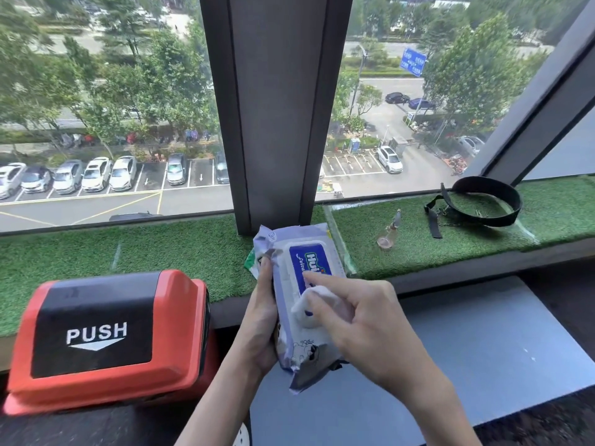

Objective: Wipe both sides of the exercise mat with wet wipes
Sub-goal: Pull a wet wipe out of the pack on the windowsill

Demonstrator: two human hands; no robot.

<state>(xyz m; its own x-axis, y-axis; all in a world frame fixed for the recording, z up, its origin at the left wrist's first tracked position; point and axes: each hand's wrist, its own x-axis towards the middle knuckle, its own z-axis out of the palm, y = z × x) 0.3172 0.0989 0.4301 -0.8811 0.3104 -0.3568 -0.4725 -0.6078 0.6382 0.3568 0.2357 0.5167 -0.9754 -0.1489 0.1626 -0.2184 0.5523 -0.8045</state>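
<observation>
In the middle of the frame the left hand (pixel 260 320) grips a lilac pack of wet wipes (pixel 297 341) along its left edge, the fingers curled behind it and the thumb lying on its front. The pack is held upright and a little tilted, its top end over the near edge of the window ledge (pixel 161 249), which is covered in green artificial grass. The right hand (pixel 363 320) comes in from the lower right. Its index finger is stretched out, with the tip resting on the blue label of the pack's lid (pixel 310 257), while the other fingers and thumb are curled round a white wipe (pixel 310 302) bunched against the pack. Below the ledge, at the lower right of the frame, a grey-blue mat (pixel 483 342) lies flat, apart from both hands. At the lower left stands a red bin (pixel 106 336) with a black flap marked PUSH. On the ledge at the right lie a small glass bottle (pixel 388 235) and, further right, a black strap (pixel 486 201) looped in a ring. A dark window pillar (pixel 277 107) rises behind the pack.
</observation>
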